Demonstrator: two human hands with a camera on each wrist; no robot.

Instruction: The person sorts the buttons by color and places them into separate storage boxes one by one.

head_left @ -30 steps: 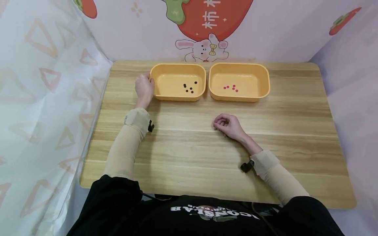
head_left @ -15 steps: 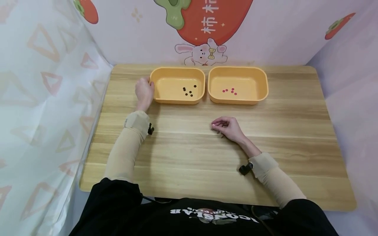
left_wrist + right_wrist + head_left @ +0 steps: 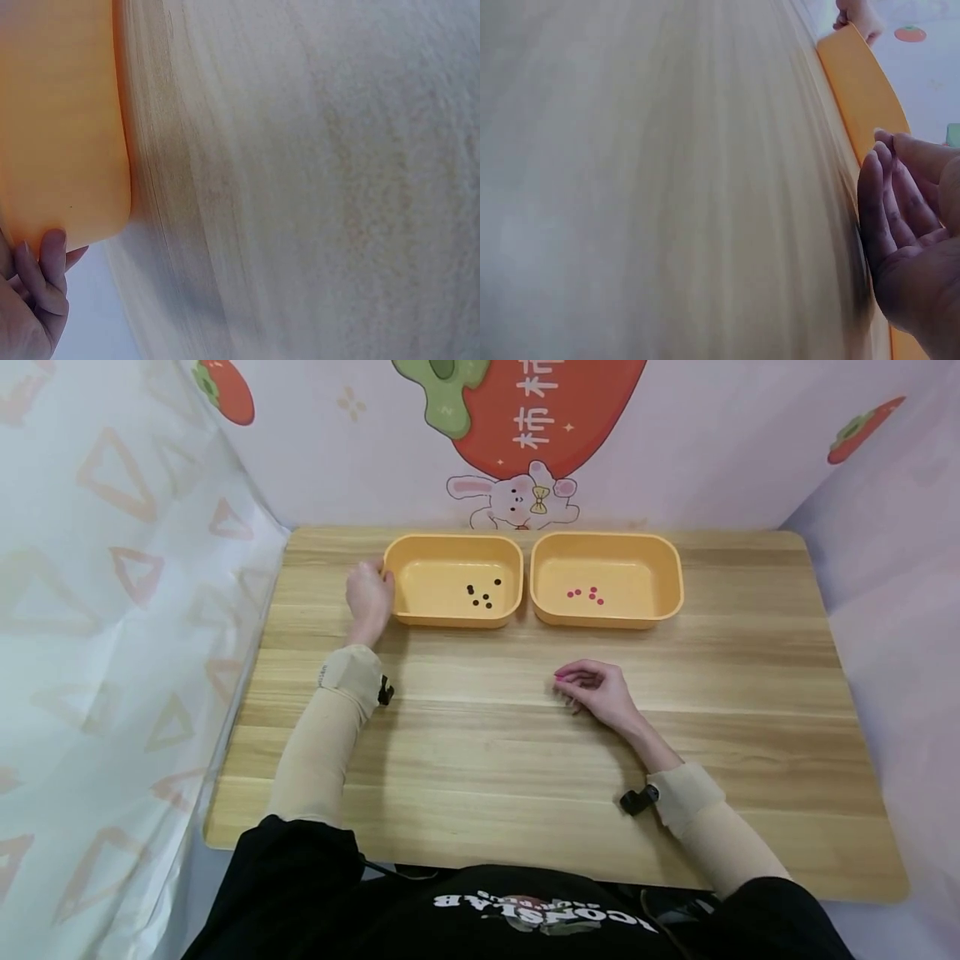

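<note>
Bead sorting, carry step: right hand (image 3: pixel 600 692) pinches pink bead (image 3: pixel 558 676) above table (image 3: pixel 480 760).
Left hand (image 3: pixel 369 596) grips left tray (image 3: pixel 453 620); next likely needs a reach to right tray (image 3: pixel 606 618).

Pink bead (image 3: pixel 558 676) at right hand (image 3: pixel 600 691) fingertips too small; wrist views blurred.
</note>
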